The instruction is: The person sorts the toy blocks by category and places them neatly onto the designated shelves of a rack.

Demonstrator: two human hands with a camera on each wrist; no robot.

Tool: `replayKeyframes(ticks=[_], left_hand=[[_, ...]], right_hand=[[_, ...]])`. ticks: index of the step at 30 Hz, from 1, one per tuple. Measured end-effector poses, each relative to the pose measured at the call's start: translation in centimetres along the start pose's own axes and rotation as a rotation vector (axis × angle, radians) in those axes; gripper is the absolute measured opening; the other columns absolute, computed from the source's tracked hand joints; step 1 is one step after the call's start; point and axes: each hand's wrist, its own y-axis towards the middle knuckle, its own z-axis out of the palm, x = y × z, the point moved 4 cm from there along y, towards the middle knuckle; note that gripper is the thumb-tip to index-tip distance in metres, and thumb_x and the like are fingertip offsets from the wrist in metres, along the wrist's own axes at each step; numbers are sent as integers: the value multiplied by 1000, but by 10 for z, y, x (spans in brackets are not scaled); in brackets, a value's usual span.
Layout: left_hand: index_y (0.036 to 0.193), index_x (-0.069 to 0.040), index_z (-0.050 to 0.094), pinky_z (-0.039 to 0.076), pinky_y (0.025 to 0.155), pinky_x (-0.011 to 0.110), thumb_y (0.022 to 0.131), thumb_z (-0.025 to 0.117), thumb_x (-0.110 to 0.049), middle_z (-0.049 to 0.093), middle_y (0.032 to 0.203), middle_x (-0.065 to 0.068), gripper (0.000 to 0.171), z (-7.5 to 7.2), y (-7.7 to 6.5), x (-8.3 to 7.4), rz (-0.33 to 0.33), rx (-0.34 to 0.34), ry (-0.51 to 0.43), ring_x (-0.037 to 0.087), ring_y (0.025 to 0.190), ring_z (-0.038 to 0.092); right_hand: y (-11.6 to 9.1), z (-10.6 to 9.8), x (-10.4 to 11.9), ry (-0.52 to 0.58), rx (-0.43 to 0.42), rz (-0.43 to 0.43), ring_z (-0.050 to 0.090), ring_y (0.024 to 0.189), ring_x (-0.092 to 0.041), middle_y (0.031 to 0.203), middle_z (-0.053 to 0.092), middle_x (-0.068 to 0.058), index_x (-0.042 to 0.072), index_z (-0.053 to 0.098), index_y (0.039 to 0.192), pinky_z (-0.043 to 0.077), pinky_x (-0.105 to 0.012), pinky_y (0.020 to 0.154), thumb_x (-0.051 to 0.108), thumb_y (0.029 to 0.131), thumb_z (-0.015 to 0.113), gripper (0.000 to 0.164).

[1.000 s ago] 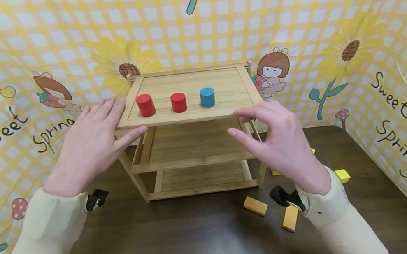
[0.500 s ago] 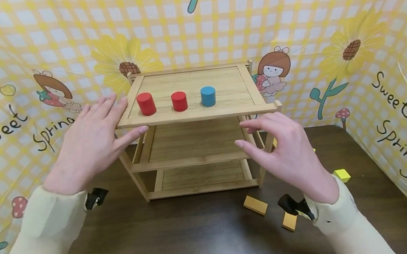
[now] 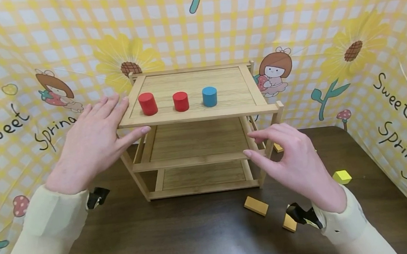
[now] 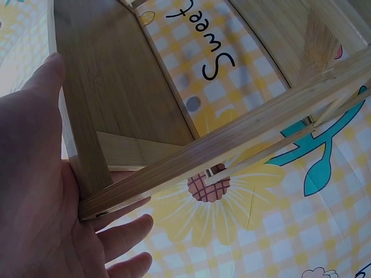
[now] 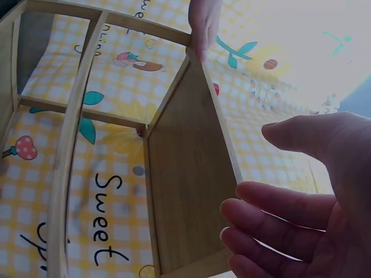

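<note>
A three-tier wooden shelf stands in the middle of the head view. On its top tier two red cylinders and a blue cylinder stand upright in a row. My left hand rests at the shelf's left front corner, fingers extended and thumb along the front edge; the left wrist view has the thumb against that edge. To the right, my right hand hovers in front of the right post at middle-tier height. Its fingers are loosely bent, thumb apart, nothing between them.
Two orange blocks lie on the dark table before the shelf. A yellow block lies farther right, and another orange piece is behind the right post. Checkered cloth surrounds the table at the back and sides.
My right hand has moved down and to the right, away from the top tier's right front corner, uncovering it. My left hand stays at the left corner; the cylinders stay in place.
</note>
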Motion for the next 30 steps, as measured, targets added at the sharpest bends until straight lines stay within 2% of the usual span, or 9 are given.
replayKeyframes(ticks=[6, 13, 21, 26, 30], left_hand=[[159, -2, 31, 9, 122, 55, 98, 44, -70, 28, 164, 18, 93, 0, 0, 0, 4, -8, 3, 44, 148, 23], [159, -1, 30, 9, 122, 55, 98, 44, -71, 28, 164, 18, 94, 1, -1, 0, 0, -4, 1, 44, 148, 24], [159, -1, 30, 9, 122, 54, 98, 44, -71, 28, 164, 18, 94, 1, 0, 0, 1, -4, 1, 43, 149, 23], [159, -1, 29, 8, 123, 54, 98, 44, -71, 28, 164, 18, 94, 1, 0, 0, 0, -3, 1, 43, 149, 22], [159, -1, 30, 8, 122, 55, 98, 45, -71, 29, 163, 19, 94, 1, 0, 0, 1, -9, -1, 43, 149, 23]], right_hand=[[-7, 2, -5, -10, 14, 17, 62, 90, -13, 99, 73, 10, 13, 79, 109, 47, -31, 76, 28, 83, 85, 30], [-19, 6, -11, -50, 74, 63, 63, 91, -11, 98, 72, 11, 15, 78, 111, 51, -32, 75, 28, 84, 85, 30], [-33, 11, -22, -77, 127, 99, 62, 90, -10, 90, 68, 10, 10, 78, 107, 53, -35, 76, 30, 85, 84, 30], [-44, 15, -29, -91, 149, 110, 59, 83, -8, 96, 71, 10, 15, 79, 103, 51, -32, 69, 32, 85, 84, 25], [-52, 19, -35, -96, 169, 127, 62, 83, -10, 95, 72, 10, 16, 79, 99, 52, -34, 71, 32, 85, 84, 22]])
